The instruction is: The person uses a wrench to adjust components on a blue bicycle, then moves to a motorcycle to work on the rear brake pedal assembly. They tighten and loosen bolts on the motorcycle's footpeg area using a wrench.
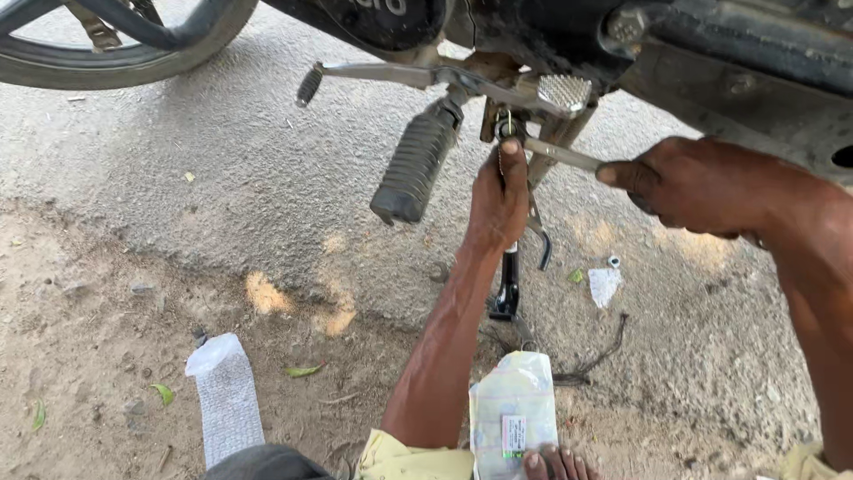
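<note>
Gripping a wrench (562, 156) lying left-right, the right hand (689, 182) holds its handle; the left hand (499, 197) pinches the bolt (508, 130) at its left end.

Motorcycle (551, 36) above, footpeg (413, 164) hanging at centre, left hand (498, 200) just right of it at the bracket, right hand (684, 182) further right on a wrench (560, 156), packet (513, 413) on ground below, paper strip (227, 400) lower left, wheel (115, 44) upper left.

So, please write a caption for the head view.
Left hand steadies a motorcycle footrest mount; right hand holds a wrench.
</note>
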